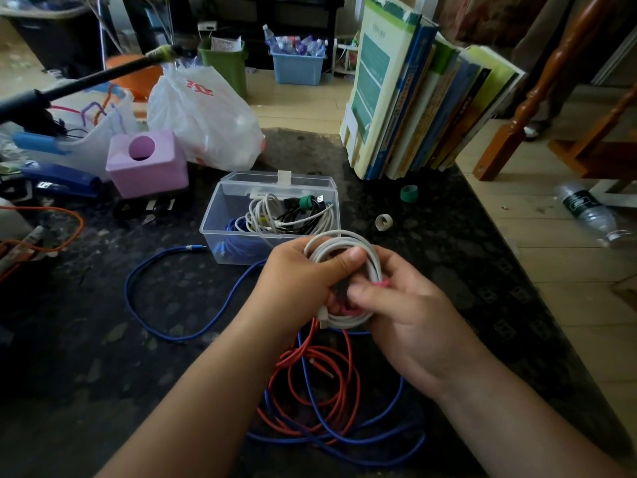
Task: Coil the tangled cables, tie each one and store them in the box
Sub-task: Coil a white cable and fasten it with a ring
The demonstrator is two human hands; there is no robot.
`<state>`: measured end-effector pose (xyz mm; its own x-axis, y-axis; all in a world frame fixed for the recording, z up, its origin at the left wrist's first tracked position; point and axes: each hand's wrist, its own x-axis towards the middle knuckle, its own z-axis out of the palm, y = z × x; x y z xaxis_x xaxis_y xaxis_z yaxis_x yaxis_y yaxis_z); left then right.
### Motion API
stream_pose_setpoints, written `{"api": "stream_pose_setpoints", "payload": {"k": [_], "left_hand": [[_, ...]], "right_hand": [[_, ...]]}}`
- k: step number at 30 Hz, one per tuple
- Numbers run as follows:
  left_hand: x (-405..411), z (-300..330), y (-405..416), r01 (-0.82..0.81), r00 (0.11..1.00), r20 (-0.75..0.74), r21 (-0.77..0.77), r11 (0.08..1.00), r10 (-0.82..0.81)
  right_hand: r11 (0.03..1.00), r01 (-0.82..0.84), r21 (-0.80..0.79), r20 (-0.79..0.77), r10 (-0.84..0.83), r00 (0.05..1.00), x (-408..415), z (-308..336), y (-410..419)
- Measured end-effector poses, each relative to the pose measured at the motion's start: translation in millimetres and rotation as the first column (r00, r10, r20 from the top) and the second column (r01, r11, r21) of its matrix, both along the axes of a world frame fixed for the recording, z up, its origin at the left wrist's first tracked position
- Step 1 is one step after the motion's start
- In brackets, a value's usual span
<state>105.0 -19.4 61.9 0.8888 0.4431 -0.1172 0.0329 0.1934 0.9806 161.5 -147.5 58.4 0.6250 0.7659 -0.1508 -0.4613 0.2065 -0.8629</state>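
Surface: dark speckled stone table point(103, 339), smooth.
Blue cable point(148, 326): braided, looping loose at left, tangled with red cable point(344, 384) near centre.
Box point(220, 215): clear plastic, lid open, holding coiled white, black and blue cables.
Left hand point(296, 281): curled, thumb clamping white cable point(348, 243) coil, just near of box.
Right hand point(410, 315): fingers pinching pink tie point(381, 283) on the coil.

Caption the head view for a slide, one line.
Both hands wrap a pink tie round a white coil before the box.
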Motion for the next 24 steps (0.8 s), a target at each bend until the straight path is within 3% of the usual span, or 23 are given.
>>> {"api": "stream_pose_setpoints", "payload": {"k": [3,5,11,16,21,24], "left_hand": [[-1,2,1,-0.044,0.999,0.015,0.061,0.997,0.043],[-2,4,3,-0.081,0.997,0.011,0.081,0.993,0.081],[-1,5,-5,-0.111,0.994,0.021,0.290,0.951,0.109],[0,0,-6,-0.134,0.990,0.037,0.515,0.847,0.134],[-1,-5,1,-0.113,0.993,0.026,0.546,0.830,0.118],[-1,-3,13,-0.095,0.994,-0.002,0.534,0.840,0.114]], "right_hand": [[0.980,0.098,-0.171,0.372,-0.028,0.928,4,-6,-1],[0.971,0.108,-0.212,0.502,0.014,0.865,8,-8,-4],[0.933,0.217,-0.288,0.560,-0.020,0.829,5,-14,-2],[0.836,0.354,-0.419,0.739,0.087,0.669,7,-15,-7],[0.849,0.282,-0.447,0.752,0.186,0.632,10,-10,-10],[0.847,0.241,-0.473,0.780,0.276,0.562,18,-6,-15]]}}
